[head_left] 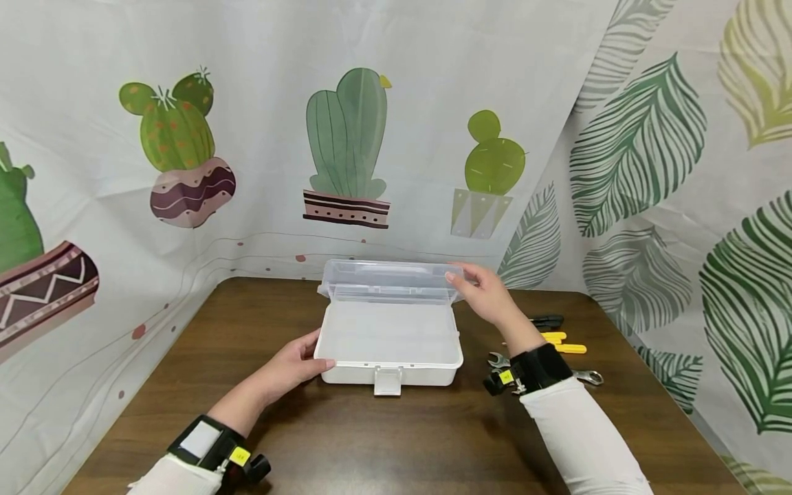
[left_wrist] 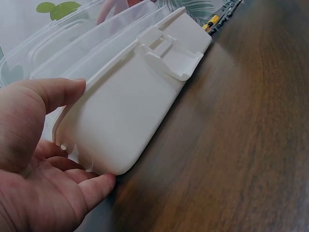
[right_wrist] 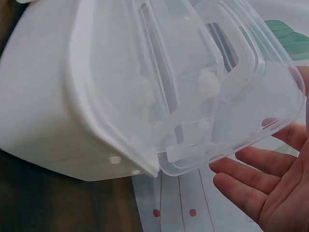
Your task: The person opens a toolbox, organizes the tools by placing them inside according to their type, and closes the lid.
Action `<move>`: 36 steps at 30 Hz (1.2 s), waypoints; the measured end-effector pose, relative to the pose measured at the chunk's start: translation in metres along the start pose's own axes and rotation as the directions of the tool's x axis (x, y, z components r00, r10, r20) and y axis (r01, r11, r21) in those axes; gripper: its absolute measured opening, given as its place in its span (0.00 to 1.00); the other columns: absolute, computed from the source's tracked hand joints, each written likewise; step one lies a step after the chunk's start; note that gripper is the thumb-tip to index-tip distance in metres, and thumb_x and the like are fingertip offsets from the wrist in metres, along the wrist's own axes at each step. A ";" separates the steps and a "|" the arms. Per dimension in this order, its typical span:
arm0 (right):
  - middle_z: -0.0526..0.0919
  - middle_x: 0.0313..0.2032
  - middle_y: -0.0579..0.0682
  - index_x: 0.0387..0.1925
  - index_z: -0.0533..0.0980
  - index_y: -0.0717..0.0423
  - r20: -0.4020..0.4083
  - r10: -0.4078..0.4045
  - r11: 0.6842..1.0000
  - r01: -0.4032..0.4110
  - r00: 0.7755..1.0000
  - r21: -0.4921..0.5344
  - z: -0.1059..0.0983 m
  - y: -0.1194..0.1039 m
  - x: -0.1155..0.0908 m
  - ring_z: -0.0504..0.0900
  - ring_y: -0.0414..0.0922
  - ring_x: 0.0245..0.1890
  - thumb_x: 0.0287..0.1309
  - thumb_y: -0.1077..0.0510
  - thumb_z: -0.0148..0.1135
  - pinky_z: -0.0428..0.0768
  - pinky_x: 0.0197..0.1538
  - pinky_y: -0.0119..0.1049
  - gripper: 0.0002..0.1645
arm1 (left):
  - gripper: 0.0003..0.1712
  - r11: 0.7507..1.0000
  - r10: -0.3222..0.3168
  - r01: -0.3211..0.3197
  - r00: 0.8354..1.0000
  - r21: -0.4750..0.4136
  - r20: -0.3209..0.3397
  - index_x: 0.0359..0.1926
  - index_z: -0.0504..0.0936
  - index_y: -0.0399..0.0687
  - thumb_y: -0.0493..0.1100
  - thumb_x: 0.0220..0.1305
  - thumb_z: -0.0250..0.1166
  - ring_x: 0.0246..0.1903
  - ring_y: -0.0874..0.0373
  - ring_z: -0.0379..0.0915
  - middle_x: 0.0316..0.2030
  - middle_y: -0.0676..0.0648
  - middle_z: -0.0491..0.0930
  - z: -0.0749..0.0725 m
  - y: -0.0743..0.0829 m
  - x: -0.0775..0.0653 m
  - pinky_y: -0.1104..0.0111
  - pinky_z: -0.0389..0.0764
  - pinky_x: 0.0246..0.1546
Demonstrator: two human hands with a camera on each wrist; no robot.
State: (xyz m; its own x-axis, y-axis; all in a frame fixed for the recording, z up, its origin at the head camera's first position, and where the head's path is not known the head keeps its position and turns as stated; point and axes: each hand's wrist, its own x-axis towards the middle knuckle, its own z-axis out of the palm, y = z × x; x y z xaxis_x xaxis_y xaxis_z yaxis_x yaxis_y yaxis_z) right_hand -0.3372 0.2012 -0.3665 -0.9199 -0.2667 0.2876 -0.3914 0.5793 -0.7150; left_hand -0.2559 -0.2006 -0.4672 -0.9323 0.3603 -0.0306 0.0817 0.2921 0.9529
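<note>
A white plastic storage box (head_left: 391, 333) with a raised clear lid (head_left: 390, 278) sits on the table. At its near left corner my left hand (head_left: 291, 364) holds the box, thumb over the rim and fingers along the side and lower edge. The left wrist view shows the white front wall (left_wrist: 130, 101) with its latch (left_wrist: 169, 55) folded down. My right hand (head_left: 485, 292) holds the right end of the lid, thumb on one face and fingers behind it. In the right wrist view those fingers (right_wrist: 260, 169) lie loosely beside the clear plastic.
Right of the box on the brown table (head_left: 371, 447), partly behind my right forearm, lie metal wrenches (head_left: 588, 377), yellow-handled tools (head_left: 570, 348) and a black tool (head_left: 547, 321). A cactus-print cloth (head_left: 266, 137) hangs behind the table.
</note>
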 end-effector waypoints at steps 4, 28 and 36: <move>0.77 0.66 0.63 0.70 0.73 0.54 -0.016 0.052 0.998 -0.052 0.999 0.038 -0.001 0.000 0.013 0.81 0.62 0.59 0.71 0.35 0.56 0.81 0.59 0.59 0.38 | 0.48 1.000 0.000 0.000 1.000 -0.014 0.004 0.81 0.52 0.43 0.45 0.69 0.68 0.58 0.54 0.76 0.68 0.34 0.74 0.001 0.001 0.000 0.74 0.78 0.52; 0.77 0.68 0.59 0.68 0.75 0.58 -0.161 -0.173 0.966 0.200 0.972 0.166 0.004 0.004 0.019 0.76 0.57 0.69 0.62 0.56 0.72 0.79 0.64 0.50 0.34 | 0.49 0.999 0.010 -0.010 1.000 -0.039 0.001 0.81 0.52 0.42 0.44 0.68 0.69 0.61 0.50 0.75 0.69 0.34 0.72 0.000 0.000 0.000 0.73 0.79 0.53; 0.73 0.71 0.59 0.71 0.71 0.60 -0.112 -0.225 0.954 0.242 0.968 0.176 0.001 0.010 0.021 0.73 0.60 0.70 0.64 0.60 0.71 0.77 0.64 0.53 0.36 | 0.49 0.998 -0.004 0.004 1.000 -0.069 0.001 0.81 0.52 0.42 0.45 0.69 0.69 0.59 0.52 0.76 0.70 0.33 0.71 0.001 0.001 0.000 0.73 0.79 0.52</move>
State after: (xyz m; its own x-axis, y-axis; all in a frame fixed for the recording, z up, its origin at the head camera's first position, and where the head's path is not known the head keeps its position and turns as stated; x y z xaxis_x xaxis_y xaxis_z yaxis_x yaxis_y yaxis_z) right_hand -0.3610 0.2010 -0.3681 -0.8049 -0.3019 0.5109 -0.5922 0.3530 -0.7244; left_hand -0.2554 -0.1992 -0.4672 -0.9323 0.3600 -0.0351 0.0531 0.2320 0.9713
